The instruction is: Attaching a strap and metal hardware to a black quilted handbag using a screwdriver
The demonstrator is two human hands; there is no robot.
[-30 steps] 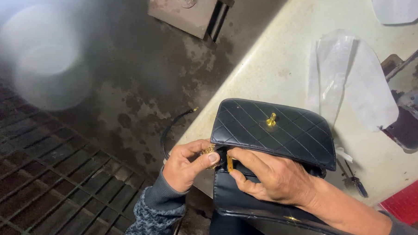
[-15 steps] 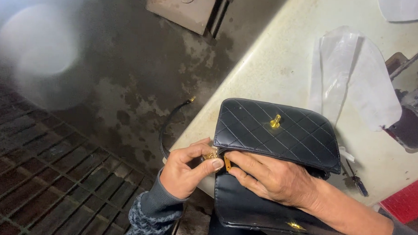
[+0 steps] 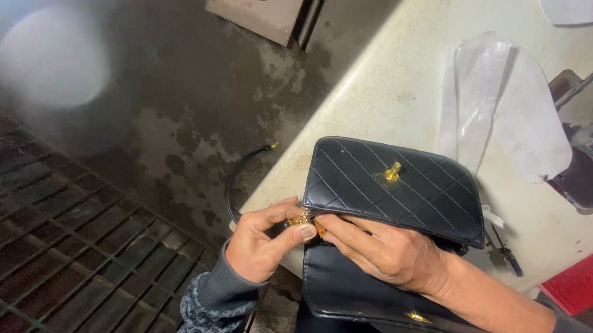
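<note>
Both hands (image 3: 261, 241) (image 3: 385, 252) pinch gold hardware (image 3: 300, 218) at bag (image 3: 394, 186) corner, overhanging table edge (image 3: 290, 160).

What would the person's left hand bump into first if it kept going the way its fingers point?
The left hand points right, toward the small gold fitting it already pinches at the black quilted bag. Straight beyond, it would probably meet the right hand; depth is unclear.
</note>
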